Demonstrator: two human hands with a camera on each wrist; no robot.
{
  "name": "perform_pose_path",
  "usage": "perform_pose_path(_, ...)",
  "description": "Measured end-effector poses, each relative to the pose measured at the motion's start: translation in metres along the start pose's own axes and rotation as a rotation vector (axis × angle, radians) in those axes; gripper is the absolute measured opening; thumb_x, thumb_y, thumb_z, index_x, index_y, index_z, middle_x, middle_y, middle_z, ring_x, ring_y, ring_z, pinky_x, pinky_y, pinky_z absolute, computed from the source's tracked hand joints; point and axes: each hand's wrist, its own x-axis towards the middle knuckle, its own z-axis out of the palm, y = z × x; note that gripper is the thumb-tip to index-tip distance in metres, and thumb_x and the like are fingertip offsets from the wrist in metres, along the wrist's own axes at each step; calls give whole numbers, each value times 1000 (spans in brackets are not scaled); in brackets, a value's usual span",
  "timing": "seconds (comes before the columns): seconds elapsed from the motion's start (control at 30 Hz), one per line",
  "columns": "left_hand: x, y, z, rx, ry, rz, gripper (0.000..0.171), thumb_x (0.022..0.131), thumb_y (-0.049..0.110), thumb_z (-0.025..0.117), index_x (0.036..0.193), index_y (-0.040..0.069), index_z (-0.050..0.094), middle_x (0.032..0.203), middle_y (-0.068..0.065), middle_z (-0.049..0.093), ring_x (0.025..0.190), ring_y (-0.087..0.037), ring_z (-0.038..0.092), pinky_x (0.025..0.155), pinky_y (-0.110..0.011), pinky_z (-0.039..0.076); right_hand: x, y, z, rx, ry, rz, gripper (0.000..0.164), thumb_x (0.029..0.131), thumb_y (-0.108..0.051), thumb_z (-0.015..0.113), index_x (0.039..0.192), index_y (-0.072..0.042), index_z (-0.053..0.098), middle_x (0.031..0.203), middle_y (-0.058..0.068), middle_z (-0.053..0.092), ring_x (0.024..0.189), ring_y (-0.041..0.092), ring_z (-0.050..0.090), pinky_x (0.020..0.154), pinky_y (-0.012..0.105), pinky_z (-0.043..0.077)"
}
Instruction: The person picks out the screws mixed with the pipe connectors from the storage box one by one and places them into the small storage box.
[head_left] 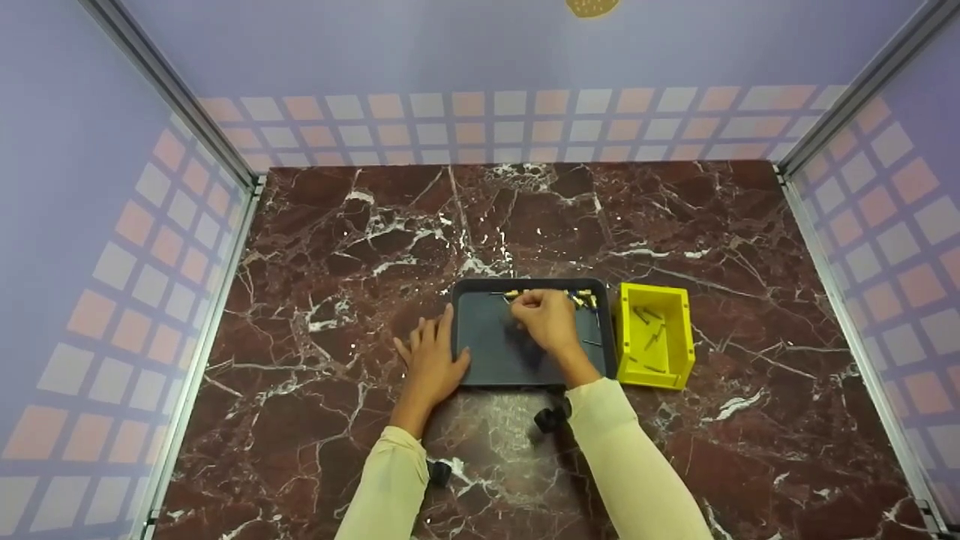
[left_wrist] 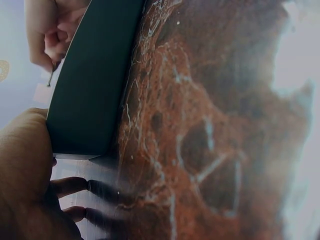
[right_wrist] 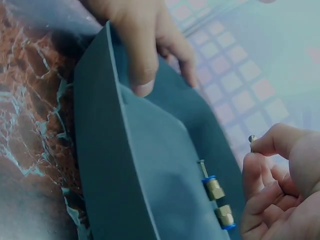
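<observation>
My right hand (head_left: 546, 319) is over the dark grey tray (head_left: 480, 352). In the right wrist view, its thumb and forefinger pinch a small screw (right_wrist: 251, 140); its other fingers are curled in. The left hand (head_left: 431, 364) holds the tray's left side, thumb (right_wrist: 143, 82) over the rim and fingers spread outside it. Brass fittings with blue rings (right_wrist: 215, 190) lie along the tray's far side, beside another screw (right_wrist: 202, 169). A thin dark screw or pin (head_left: 592, 343) lies near the tray's right wall.
A yellow bin (head_left: 686, 334) stands against the tray's right side with several screws (head_left: 655, 337) in it. Both are on a dark red marbled tabletop (head_left: 337, 247). Patterned panels (head_left: 487, 124) enclose the back and both sides.
</observation>
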Motion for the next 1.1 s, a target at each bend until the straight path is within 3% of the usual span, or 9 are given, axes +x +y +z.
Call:
perform_pose_path(0.47,0,0,-1,-29,10,26,80,96,35,67,163,19,28,149,-14,48,147,-45,31,112,-83,4,-42,14,-48,197,103,101,8,84,-10,74,85,-4,79,72,9,73,61,21,68,53,22,48)
perform_pose_path(0.63,0,0,0,-15,5,16,80,96,36,67,163,20,27,150,-13,47,148,-46,30,112,-82,4,-54,22,-68,204,147,79,8,85,-8,73,85,-4,79,71,12,72,59,18,65,51,22,46)
perform_pose_path(0.9,0,0,0,-2,1,-1,80,96,37,65,164,20,26,152,-11,46,149,-45,29,113,-82,5,-63,32,-104,230,234,63,11,87,-4,69,88,2,78,68,-5,68,60,19,66,54,21,50)
perform_pose_path(1.1,0,-1,1,-11,-2,4,80,95,35,65,163,19,27,153,-11,46,149,-46,29,113,-82,4,-62,40,-136,175,300,112,13,89,-10,71,91,1,79,67,1,70,58,17,65,46,20,44)
